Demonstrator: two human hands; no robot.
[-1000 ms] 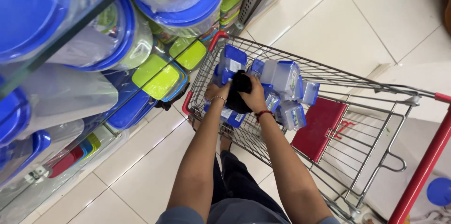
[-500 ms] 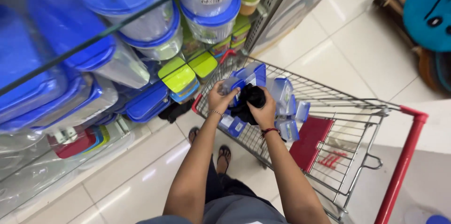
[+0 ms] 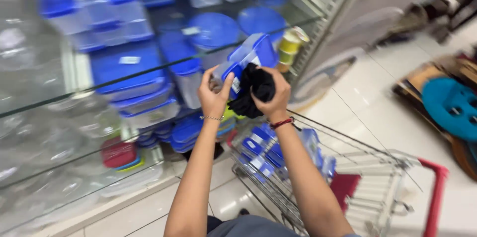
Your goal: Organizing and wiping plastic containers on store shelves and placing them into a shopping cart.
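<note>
Blue-lidded clear plastic box [image 3: 251, 58], boxy, above the wire cart [image 3: 318, 177]: your left hand [image 3: 214, 96] clamps it; your right hand [image 3: 273, 98] grips soft black cloth [image 3: 256, 90] against it.

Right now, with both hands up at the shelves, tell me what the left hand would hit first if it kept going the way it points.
The left hand already holds a blue-lidded container. Going on up and forward, it would probably first meet the glass shelf edge, though blur leaves depth uncertain.

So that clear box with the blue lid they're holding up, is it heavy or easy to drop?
Probably light: the lidded container looks like thin clear plastic, and the left hand carries it raised. It seems stiff, keeping its boxy shape. Possibly slippery: the right hand presses a floppy black cloth against its smooth side.
</note>
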